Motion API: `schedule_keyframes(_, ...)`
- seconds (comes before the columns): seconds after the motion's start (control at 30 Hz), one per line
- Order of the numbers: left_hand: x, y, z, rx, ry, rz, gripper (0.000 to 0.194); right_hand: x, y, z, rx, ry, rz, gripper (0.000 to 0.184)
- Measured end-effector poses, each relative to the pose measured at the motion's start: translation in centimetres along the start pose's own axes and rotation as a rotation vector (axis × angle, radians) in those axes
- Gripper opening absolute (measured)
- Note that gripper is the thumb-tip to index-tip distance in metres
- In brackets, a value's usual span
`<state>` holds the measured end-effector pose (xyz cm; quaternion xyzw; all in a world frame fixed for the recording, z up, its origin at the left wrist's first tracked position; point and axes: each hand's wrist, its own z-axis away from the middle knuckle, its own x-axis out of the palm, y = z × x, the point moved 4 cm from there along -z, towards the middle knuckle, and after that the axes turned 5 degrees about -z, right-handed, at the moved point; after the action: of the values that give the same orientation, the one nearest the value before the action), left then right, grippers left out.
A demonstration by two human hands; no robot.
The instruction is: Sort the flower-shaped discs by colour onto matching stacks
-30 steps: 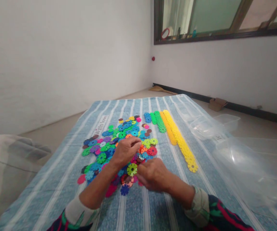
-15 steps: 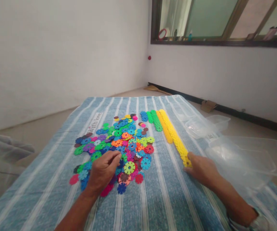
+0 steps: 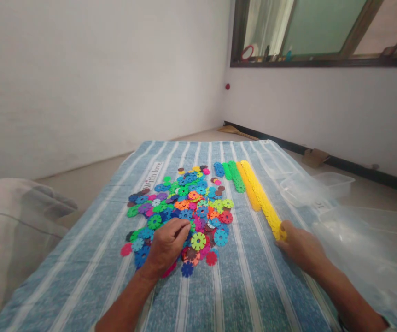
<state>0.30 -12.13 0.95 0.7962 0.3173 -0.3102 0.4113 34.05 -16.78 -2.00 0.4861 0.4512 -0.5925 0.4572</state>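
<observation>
A mixed heap of notched plastic snowflake discs (image 3: 198, 241) in many colours lies on the striped cloth. Over its near side is my left hand (image 3: 167, 244), thumb and fingers pinched together; whatever they may hold is hidden. To the right, my right hand (image 3: 302, 244) grips the near end of a long row of overlapping yellow snowflake discs (image 3: 262, 200) between thumb and fingers. Beside that row run a shorter orange-yellow row (image 3: 249, 186), a green row (image 3: 236, 176), a smaller bright green row (image 3: 226, 171) and a short blue stack (image 3: 218, 169).
Clear plastic boxes (image 3: 336, 183) and thin clear plastic (image 3: 360, 253) lie along the right side. The blue-and-white striped cloth (image 3: 215, 304) covers the table. A draped grey-white cover (image 3: 12, 230) is at the left. Walls and a window (image 3: 316, 27) stand beyond.
The whole view has shifted, so the table and discs appear farther right. Both hands keep nearly the same places over the heap and at the yellow row's near end.
</observation>
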Motion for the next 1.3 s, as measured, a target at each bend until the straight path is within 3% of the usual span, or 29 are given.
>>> schedule_keyframes(0.13, -0.1, 0.3, 0.3, 0.046, 0.029, -0.038, 0.024, -0.1, 0.0, 0.1, 0.002, 0.019, 0.008, 0.022)
schedule_keyframes(0.23, -0.1, 0.6, 0.7, 0.115, 0.096, -0.073, 0.019, -0.3, -1.1, 0.3, -0.037, 0.104, -0.031, 0.023)
schedule_keyframes(0.33, 0.2, 1.3, 1.4, 0.245, 0.116, -0.128, 0.018, -0.3, -4.2, 0.8, -0.23, 0.249, -0.152, 0.02)
schedule_keyframes(0.43, 0.7, 1.9, 2.4, 0.366, 0.048, -0.199, 0.024, 0.2, -8.0, 1.3, -0.474, 0.351, -0.215, 0.018)
schedule_keyframes(0.53, 1.1, 2.2, 3.4, 0.454, -0.005, -0.266, 0.031, 0.7, -10.0, 1.4, -0.584, 0.421, -0.253, 0.022)
schedule_keyframes(0.6, 1.1, 2.3, 4.0, 0.489, -0.018, -0.3, 0.034, 0.8, -9.7, 1.3, -0.588, 0.491, -0.264, 0.027)
schedule_keyframes(0.7, 1.0, 2.4, 4.4, 0.522, -0.016, -0.338, 0.038, 1.3, -7.0, 1.1, -0.514, 0.595, -0.234, 0.039)
schedule_keyframes(0.9, 1.9, 3.3, 4.4, 0.559, -0.06, -0.307, 0.037, 3.4, -0.7, -0.1, -0.287, 0.613, -0.181, 0.063)
schedule_keyframes(1.03, 3.7, 4.6, 4.0, 0.534, -0.116, -0.218, 0.031, 4.8, -0.1, -1.3, -0.289, 0.575, -0.19, 0.067)
schedule_keyframes(1.17, 5.7, 6.1, 3.9, 0.599, -0.231, -0.2, 0.04, 5.8, -0.5, -2.3, -0.292, 0.556, -0.204, 0.067)
schedule_keyframes(1.3, 6.8, 6.2, 3.9, 0.624, -0.244, -0.201, 0.039, 6.2, -0.6, -2.9, -0.294, 0.56, -0.209, 0.065)
